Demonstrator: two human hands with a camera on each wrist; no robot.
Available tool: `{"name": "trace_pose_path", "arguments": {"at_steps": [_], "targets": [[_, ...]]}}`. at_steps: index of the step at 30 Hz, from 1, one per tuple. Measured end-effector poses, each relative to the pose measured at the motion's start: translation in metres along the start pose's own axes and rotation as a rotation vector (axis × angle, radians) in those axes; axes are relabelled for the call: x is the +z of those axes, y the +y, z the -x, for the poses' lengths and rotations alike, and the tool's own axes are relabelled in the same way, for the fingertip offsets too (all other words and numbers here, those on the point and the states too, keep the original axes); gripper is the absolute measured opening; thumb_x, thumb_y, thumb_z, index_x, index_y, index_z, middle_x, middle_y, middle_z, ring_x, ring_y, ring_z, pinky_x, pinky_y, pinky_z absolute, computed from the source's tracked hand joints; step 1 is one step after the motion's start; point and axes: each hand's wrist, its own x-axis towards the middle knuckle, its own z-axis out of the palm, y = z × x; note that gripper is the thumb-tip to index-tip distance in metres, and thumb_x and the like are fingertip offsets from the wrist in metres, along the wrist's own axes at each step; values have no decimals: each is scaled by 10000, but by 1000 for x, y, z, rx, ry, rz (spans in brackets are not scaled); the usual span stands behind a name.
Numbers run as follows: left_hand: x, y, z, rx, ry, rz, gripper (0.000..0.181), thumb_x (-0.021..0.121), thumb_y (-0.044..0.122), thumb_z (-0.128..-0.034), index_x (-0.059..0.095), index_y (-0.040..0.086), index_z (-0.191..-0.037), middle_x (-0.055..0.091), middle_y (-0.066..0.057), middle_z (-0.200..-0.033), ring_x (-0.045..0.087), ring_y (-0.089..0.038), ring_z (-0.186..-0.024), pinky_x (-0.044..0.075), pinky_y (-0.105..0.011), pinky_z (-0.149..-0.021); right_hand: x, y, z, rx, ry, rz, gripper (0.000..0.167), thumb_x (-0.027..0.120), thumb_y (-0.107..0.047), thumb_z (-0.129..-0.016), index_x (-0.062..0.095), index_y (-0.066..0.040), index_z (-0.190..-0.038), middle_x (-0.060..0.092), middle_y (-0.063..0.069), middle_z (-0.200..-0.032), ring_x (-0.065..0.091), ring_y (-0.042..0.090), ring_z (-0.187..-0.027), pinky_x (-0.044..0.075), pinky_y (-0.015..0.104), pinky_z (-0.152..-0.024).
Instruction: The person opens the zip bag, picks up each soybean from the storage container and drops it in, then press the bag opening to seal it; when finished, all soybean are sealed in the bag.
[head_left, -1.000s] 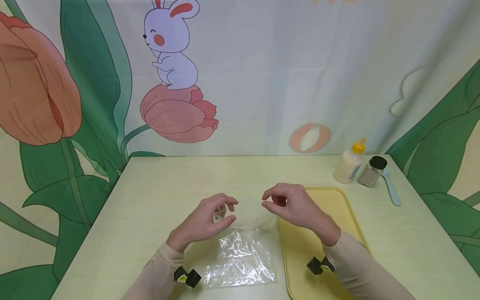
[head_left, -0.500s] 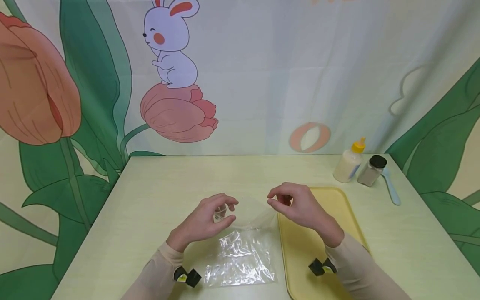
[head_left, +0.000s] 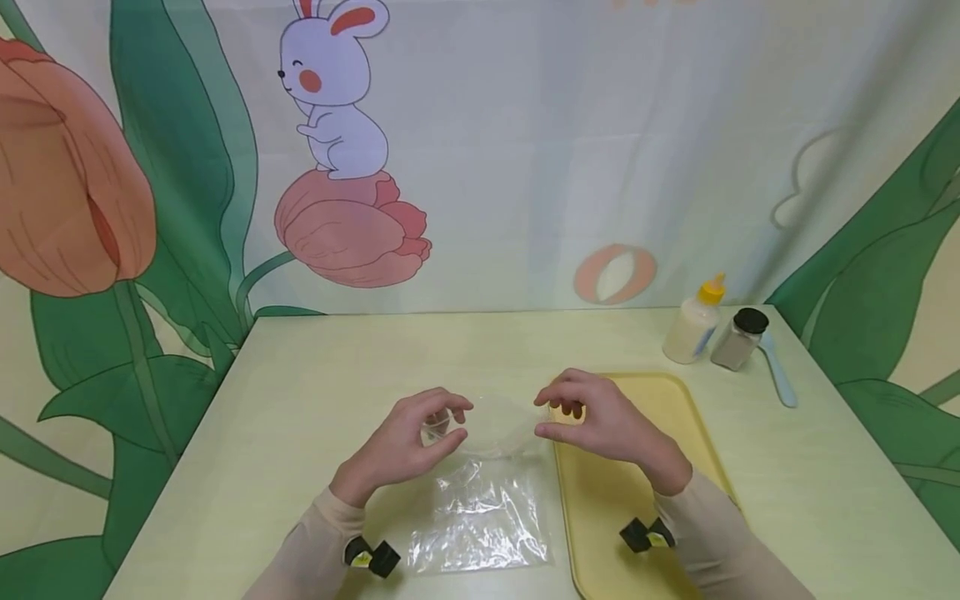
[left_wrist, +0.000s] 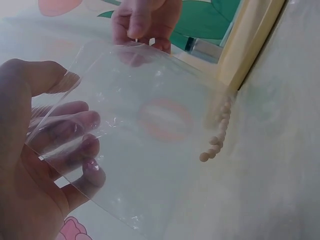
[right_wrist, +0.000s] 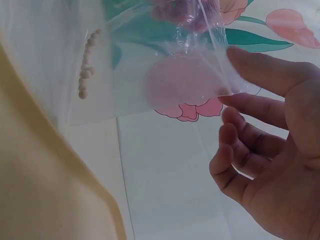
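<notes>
A clear plastic zip bag hangs tilted between my hands, with several small beige beads along its lower seam. My left hand holds the bag by one side of its mouth, with some fingers showing through the film in the left wrist view. At the other side is my right hand, its thumb and index finger spread apart beside the bag's edge; its remaining fingers curve loosely outside the film. Shiny clear plastic shows below the hands. Whether it belongs to the same bag I cannot tell.
A yellow tray lies partly under my right arm. At the back right stand a squeeze bottle with a yellow nozzle cap and a jar with a black lid. A light-blue plastic utensil lies beside them.
My right hand has moved slightly to the right, and its thumb and index finger have parted more widely. The left hand has kept its place on the bag. The head view has shifted slightly.
</notes>
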Motion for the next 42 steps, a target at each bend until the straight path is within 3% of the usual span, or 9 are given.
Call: {"name": "trace_pose_path", "arguments": {"at_steps": [7, 11, 16, 19, 24, 31, 36, 42], "targets": [[1, 2, 1, 30, 31, 29, 231, 671, 142, -903, 659, 142, -1134, 637, 72, -920, 573, -92, -752, 537, -303, -695, 2, 3, 1, -63, 9, -21, 52, 763, -161, -842, 721, -143, -867, 606, -119, -765, 510, 27, -660, 490, 268, -564], [0, 3, 0, 46, 43, 61, 217, 665, 130, -911, 661, 139, -1128, 649, 71, -912, 591, -87, -766, 550, -292, -701, -1, 0, 2, -69, 42, -30, 76, 749, -118, -849, 701, -174, -831, 595, -115, -751, 502, 23, -654, 488, 284, -556], [-2, 2, 2, 81, 84, 82, 187, 663, 105, -914, 680, 144, -1096, 669, 66, -910, 602, -66, -777, 546, -255, -704, -5, -3, 2, -64, 69, -41, 42, 721, -164, -883, 697, -139, -858, 627, -94, -796, 532, 34, -675, 512, 299, -580], [-4, 2, 2, 126, 121, 91, 178, 673, 71, -901, 700, 146, -1060, 687, 48, -913, 604, -70, -780, 537, -246, -689, -6, -6, 3, -63, 83, -63, 32, 718, -117, -876, 693, -138, -875, 641, -70, -818, 545, 49, -687, 511, 288, -590], [-6, 3, 0, 212, 159, 133, 201, 687, -4, -867, 714, 117, -1025, 705, 5, -901, 609, -75, -768, 530, -230, -678, -8, -13, 6, -47, 133, -72, 151, 731, -18, -835, 687, -158, -867, 636, -48, -809, 537, 74, -688, 456, 212, -589], [-8, 4, -4, 355, 232, 209, 111, 668, 75, -910, 721, 78, -1008, 702, -51, -869, 632, -101, -751, 540, -216, -668, -15, -33, 5, -37, 174, -161, 152, 690, 97, -823, 664, -50, -854, 616, 43, -773, 523, 111, -679, 447, 207, -570], [-12, 12, -1, 320, 248, 249, 236, 672, 110, -911, 655, -13, -1112, 678, -91, -874, 680, -173, -786, 575, -248, -741, -15, -37, 8, -44, 200, -231, 147, 692, 92, -826, 672, -48, -868, 628, 45, -793, 546, 122, -698, 471, 213, -579], [-16, 19, 3, 261, 250, 240, 345, 689, 78, -893, 584, -60, -1192, 650, -101, -880, 692, -203, -822, 576, -262, -791, -17, -38, 11, -97, 240, -218, 91, 703, -20, -868, 678, -106, -883, 626, -17, -803, 545, 75, -703, 464, 192, -578]]}}
